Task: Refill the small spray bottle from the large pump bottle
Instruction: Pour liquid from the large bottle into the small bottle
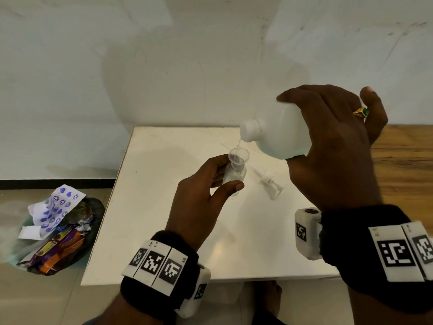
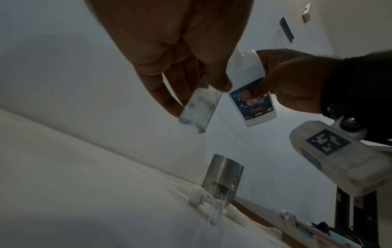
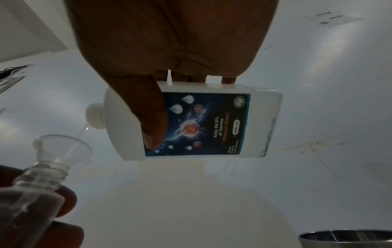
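Observation:
My left hand (image 1: pixel 206 191) grips the small clear spray bottle (image 1: pixel 234 175) above the white table (image 1: pixel 164 219), holding it roughly upright. A clear funnel (image 1: pixel 238 156) sits in its neck. My right hand (image 1: pixel 332 146) grips the large white bottle (image 1: pixel 278 134), tipped on its side with the open neck down-left over the funnel. A thin stream of liquid (image 3: pixel 81 133) runs from the neck into the funnel (image 3: pixel 63 149). The large bottle's blue label (image 3: pixel 203 124) faces the right wrist camera, my thumb across it. The small bottle (image 2: pixel 199 107) holds some liquid.
The white pump head (image 1: pixel 271 184) and another white cap piece (image 2: pixel 197 196) lie on the table behind the small bottle. A steel perforated cup (image 2: pixel 222 177) stands near them. A bag of rubbish (image 1: pixel 56 231) lies on the floor at the left. A wooden surface (image 1: pixel 403 156) adjoins on the right.

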